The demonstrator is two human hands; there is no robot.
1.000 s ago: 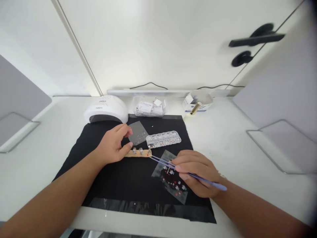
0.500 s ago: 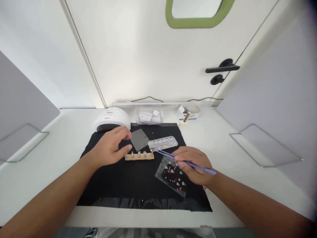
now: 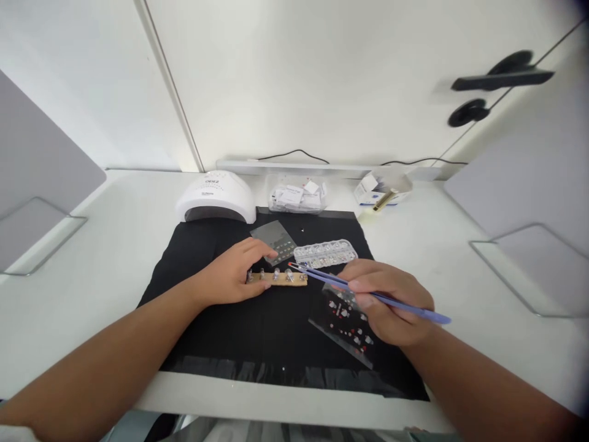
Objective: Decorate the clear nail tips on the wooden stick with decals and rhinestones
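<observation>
My right hand [image 3: 400, 285] pinches a pair of purple tweezers [image 3: 329, 279]; a tiny red piece shows at their tip, above the right part of a wooden strip [image 3: 281, 283]. Several clear nail tips [image 3: 276, 274] stand along this strip. Around its left end curls my left hand [image 3: 230, 273], thumb against the front edge and index finger raised behind; the other fingers are partly hidden. Behind the strip lie a clear sheet of small decorations [image 3: 275, 236] and a clear compartment case of gems [image 3: 326, 253]. A clear sheet with red and white stickers [image 3: 343, 322] lies below my right hand.
A black mat [image 3: 221, 344] covers the middle of the white table [image 3: 105, 270]. At the back stand a white nail lamp [image 3: 216, 196], a clear box of white packets [image 3: 297, 196], and a small white box [image 3: 368, 187] beside a gold tube [image 3: 385, 199]. Wire frames flank the table.
My left hand has come down onto the left end of the wooden strip. The tweezers stay in my right hand with the red piece at their tip. The view has tilted down.
</observation>
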